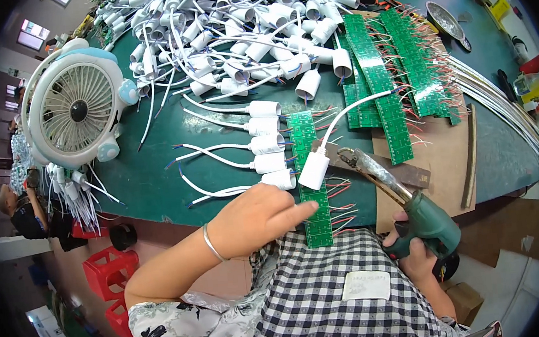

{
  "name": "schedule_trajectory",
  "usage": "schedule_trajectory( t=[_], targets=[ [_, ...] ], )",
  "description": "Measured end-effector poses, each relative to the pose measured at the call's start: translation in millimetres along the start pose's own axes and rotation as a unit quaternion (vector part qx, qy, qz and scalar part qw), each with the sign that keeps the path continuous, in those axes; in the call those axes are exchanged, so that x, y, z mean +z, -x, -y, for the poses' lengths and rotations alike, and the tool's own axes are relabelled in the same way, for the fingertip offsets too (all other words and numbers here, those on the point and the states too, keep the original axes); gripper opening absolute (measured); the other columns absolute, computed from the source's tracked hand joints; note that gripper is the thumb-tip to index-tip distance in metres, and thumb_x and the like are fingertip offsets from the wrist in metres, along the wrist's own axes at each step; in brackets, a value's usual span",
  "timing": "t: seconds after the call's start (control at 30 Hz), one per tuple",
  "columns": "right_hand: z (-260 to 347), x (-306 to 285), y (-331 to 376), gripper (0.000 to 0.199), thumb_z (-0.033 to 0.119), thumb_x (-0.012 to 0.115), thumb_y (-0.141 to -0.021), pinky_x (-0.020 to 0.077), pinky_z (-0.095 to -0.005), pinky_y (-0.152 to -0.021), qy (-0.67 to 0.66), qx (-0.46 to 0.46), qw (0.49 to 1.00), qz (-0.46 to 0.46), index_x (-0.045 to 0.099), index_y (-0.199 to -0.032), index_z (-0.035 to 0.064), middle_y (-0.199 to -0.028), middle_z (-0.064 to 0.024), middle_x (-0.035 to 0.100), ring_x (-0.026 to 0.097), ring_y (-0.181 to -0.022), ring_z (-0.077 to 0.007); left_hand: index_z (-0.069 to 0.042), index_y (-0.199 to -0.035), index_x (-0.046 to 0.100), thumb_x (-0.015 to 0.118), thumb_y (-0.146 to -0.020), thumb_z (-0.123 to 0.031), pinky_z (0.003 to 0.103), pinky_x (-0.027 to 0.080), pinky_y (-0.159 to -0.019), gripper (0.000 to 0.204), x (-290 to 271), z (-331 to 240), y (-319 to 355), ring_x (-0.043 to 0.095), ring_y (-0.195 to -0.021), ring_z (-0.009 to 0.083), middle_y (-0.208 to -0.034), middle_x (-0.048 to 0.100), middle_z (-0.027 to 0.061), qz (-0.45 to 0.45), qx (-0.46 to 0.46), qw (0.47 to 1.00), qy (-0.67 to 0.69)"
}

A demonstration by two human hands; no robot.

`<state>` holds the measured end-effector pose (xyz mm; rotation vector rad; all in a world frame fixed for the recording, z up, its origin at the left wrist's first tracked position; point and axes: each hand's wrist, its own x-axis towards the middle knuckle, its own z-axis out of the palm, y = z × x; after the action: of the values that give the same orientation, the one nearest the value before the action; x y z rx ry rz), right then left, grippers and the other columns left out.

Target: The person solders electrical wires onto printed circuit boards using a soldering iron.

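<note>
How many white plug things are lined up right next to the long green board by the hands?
6: five white sockets stacked along the green strip's left edge, one on its right by the soldering gun. Pile behind not counted.

Electronics workshop: circuit boards (378, 77), soldering iron (405, 205).

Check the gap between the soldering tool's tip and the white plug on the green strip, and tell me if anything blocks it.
Nothing visible blocks it. The soldering tool, held in the right hand, has its tip right beside the white plug lying on the green circuit strip. The left hand presses on the strip lower down, clear of the tip.
</note>
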<state>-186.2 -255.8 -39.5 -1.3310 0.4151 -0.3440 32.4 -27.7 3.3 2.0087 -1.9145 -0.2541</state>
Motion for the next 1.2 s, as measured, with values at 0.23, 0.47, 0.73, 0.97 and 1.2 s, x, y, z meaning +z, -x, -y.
schedule_trajectory(
  t=[0.23, 0.47, 0.73, 0.97, 1.2],
  targets=[
    [-0.7, 1.2, 2.3, 0.06, 0.037, 0.057, -0.089, 0.0505, -0.0304, -0.061, -0.011, -0.005, 1.0, -0.011, 0.04, -0.127, -0.0052, -0.113, -0.0177, 0.055, 0.06, -0.069, -0.0199, -0.011, -0.106, 0.062, 0.071, -0.065, -0.02, 0.037, 0.042, -0.077, 0.043, 13.8, -1.4, 7.5, 0.051, -0.096, 0.0199, -0.106, 0.055, 0.0027, -0.075, -0.063, 0.994, -0.051],
    [1.7, -3.4, 6.9, 0.061, 0.036, 0.061, -0.087, 0.0516, -0.0311, -0.062, -0.003, 0.016, 1.0, 0.016, 0.041, -0.126, -0.0059, -0.113, -0.0185, 0.056, 0.062, -0.071, -0.0209, -0.009, -0.088, 0.062, 0.07, -0.066, -0.007, 0.037, 0.044, -0.065, 0.024, 26.8, -29.2, 5.4, 0.06, -0.075, 0.024, -0.083, 0.062, 0.005, -0.192, -0.08, 0.977, 0.056],
    [-9.4, -25.1, 19.0, 0.063, 0.04, 0.06, -0.088, 0.0504, -0.0313, -0.07, 0.132, 0.018, 0.985, 0.111, 0.042, -0.125, -0.0072, -0.113, -0.0171, 0.056, 0.062, -0.075, -0.0201, -0.01, -0.087, 0.06, 0.066, -0.071, -0.008, 0.036, 0.041, -0.056, 0.017, 39.2, -34.8, -1.4, 0.055, -0.066, 0.0227, -0.075, 0.056, 0.0039, -0.236, -0.263, 0.935, -0.03],
    [-4.9, -32.0, 28.1, 0.061, 0.041, 0.059, -0.088, 0.049, -0.0309, -0.071, 0.148, 0.057, 0.979, 0.128, 0.043, -0.124, -0.0061, -0.104, -0.0151, 0.06, 0.062, -0.076, -0.0182, -0.012, -0.084, 0.06, 0.066, -0.07, -0.008, 0.036, 0.033, -0.069, 0.015, 26.4, -30.7, -9.1, 0.053, -0.075, 0.0218, -0.08, 0.057, 0.002, -0.18, -0.262, 0.941, -0.12],
    [14.0, -18.6, 8.9, 0.038, 0.03, 0.059, -0.088, 0.0455, -0.032, -0.079, 0.176, 0.009, 0.971, 0.159, 0.055, -0.109, -0.0017, -0.078, -0.0071, 0.066, 0.063, -0.074, -0.0181, -0.012, -0.084, 0.062, 0.07, -0.066, -0.006, 0.038, 0.036, -0.079, 0.021, 46.3, -25.5, -4.7, 0.048, -0.087, 0.0248, -0.088, 0.058, 0.0016, -0.238, -0.234, 0.933, -0.134]
  ],
)
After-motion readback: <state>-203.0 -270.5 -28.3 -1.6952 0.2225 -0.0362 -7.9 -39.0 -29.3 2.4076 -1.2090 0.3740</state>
